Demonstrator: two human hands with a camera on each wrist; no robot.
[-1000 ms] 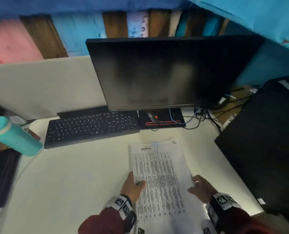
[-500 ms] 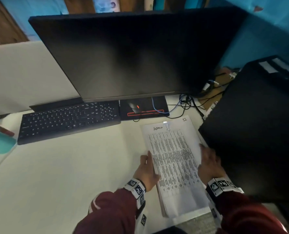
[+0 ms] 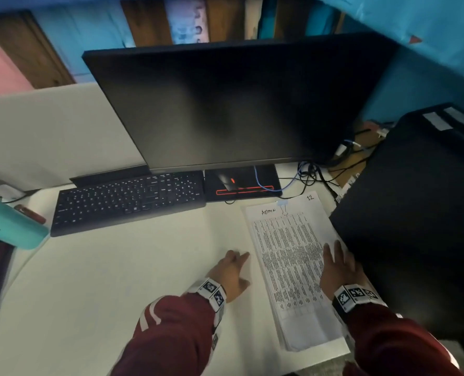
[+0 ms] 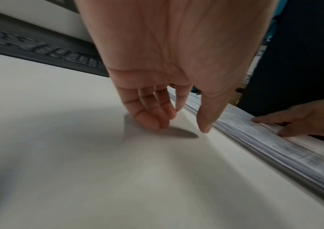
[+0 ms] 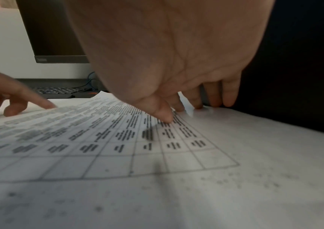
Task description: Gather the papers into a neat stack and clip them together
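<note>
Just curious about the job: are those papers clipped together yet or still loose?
Clipped. A binder clip sits on the top edge of the paper stack, which lies flat on the desk.

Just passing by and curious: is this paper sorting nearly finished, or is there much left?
Nearly finished, it seems. The papers lie in one squared stack on the desk, with a binder clip on the top edge. The right hand rests flat on the stack; the left hand sits beside it on the desk. Little seems left beyond letting go.
</note>
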